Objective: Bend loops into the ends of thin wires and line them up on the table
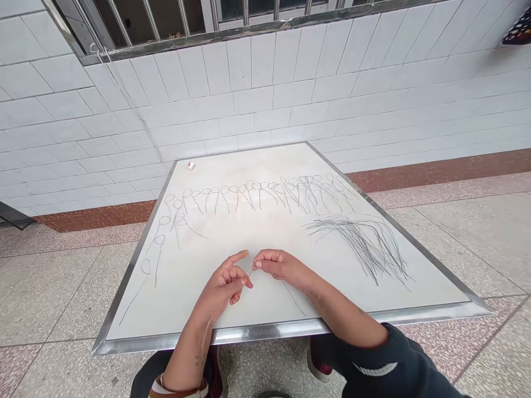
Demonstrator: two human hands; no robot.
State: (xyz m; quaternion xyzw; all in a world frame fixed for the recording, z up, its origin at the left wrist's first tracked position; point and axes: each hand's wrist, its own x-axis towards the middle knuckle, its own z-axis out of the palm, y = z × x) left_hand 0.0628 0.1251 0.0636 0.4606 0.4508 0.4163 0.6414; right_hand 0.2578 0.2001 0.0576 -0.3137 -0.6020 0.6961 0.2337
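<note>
My left hand [225,283] pinches one end of a thin dark wire between thumb and a finger, its index finger stretched out. My right hand [279,264] is closed on the same wire just beside it, thumb against fingertips. From under my right hand the wire [295,301] trails toward the table's front edge. Wires with a round loop at one end [213,192] lie in a row across the table, and several more run down its left side. To the right lies a loose pile of straight, unlooped wires [365,243].
The white table [249,315] has a metal rim. A small red and white object [191,166] sits near its far left corner. Behind stands a white tiled wall [257,105] with a barred window [249,14]. My feet are under the front edge.
</note>
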